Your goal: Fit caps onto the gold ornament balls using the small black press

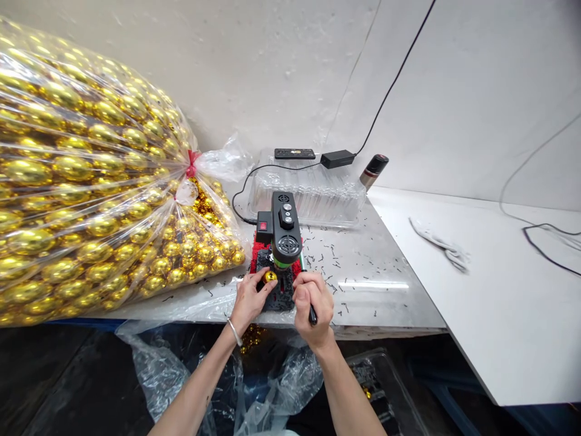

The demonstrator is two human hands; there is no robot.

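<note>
I see one shiny gold ball near the upright black bench machine's head; black-ended lever at front right.

A capped bottle stands at the back right corner of the grey desk; a clear plastic tray lies along that desk's back edge; a flat black bar sits by the tray's rear rim; on the white desk, a pale bundle lies near the left edge.
</note>
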